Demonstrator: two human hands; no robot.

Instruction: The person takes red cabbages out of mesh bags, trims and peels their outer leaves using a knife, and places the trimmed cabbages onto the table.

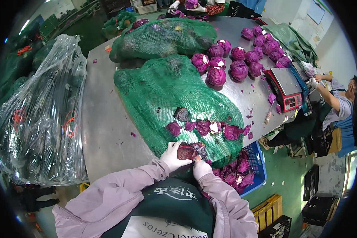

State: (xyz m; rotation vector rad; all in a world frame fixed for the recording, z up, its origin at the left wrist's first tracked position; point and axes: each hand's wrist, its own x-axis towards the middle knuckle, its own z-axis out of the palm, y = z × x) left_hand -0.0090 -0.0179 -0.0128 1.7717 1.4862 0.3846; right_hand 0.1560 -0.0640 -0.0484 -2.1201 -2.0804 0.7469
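Observation:
My left hand (173,156), in a white glove, grips a dark red cabbage (186,152) from its left side at the table's near edge. My right hand (201,168), also gloved, is curled against the cabbage's right side, thumb up beside a dark, frayed outer leaf (200,148). Whether the right fingers pinch that leaf or hold a tool is hidden. Beneath lies a green mesh sack (172,89), spread over the metal table. Loose purple leaves (203,127) and a pale cut stem piece (215,127) are scattered on the mesh just beyond my hands.
Trimmed red cabbages (239,70) stand at the right, near a red digital scale (287,89) and a knife (268,115). A blue crate (257,166) of leaves sits below the edge. Another filled sack (163,38) lies behind. Co-workers stand at the far side and right.

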